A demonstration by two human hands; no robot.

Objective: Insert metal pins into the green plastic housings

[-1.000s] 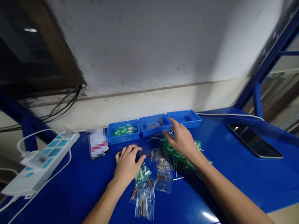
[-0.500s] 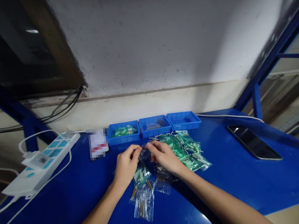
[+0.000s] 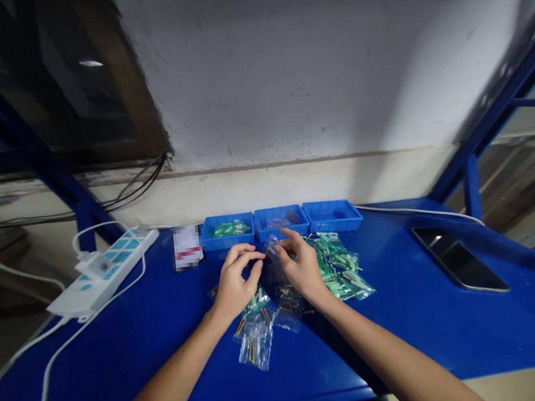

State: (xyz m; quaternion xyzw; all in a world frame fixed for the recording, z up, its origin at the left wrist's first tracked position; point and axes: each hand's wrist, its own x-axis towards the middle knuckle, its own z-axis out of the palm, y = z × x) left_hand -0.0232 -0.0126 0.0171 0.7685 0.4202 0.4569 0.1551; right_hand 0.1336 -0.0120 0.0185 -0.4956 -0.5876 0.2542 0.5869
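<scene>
My right hand (image 3: 301, 266) pinches a small clear plastic bag (image 3: 270, 249) between thumb and fingers; what is in the bag is too blurred to tell. Just left of it, my left hand (image 3: 238, 281) is open, its thumb apart from its curved fingers, with the fingertips close to the bag. Below the hands lie clear bags with brass-coloured pins (image 3: 254, 345) and a bag with green and white pieces (image 3: 259, 298), partly behind my left hand. A heap of green-tinted bags (image 3: 343, 265) with pale pieces lies right of my right hand.
Behind the hands stand three blue trays: the left tray (image 3: 230, 240) holds green bags, the middle tray (image 3: 283, 231) clear bags, beside a right tray (image 3: 335, 224). A phone (image 3: 457, 259) lies right. A white power strip (image 3: 100, 274) with cables sits left, near a blurred card (image 3: 187, 248).
My hands have moved apart; the left fingers have opened off the clear bag, which stays in my right hand. The whole view has shifted slightly.
</scene>
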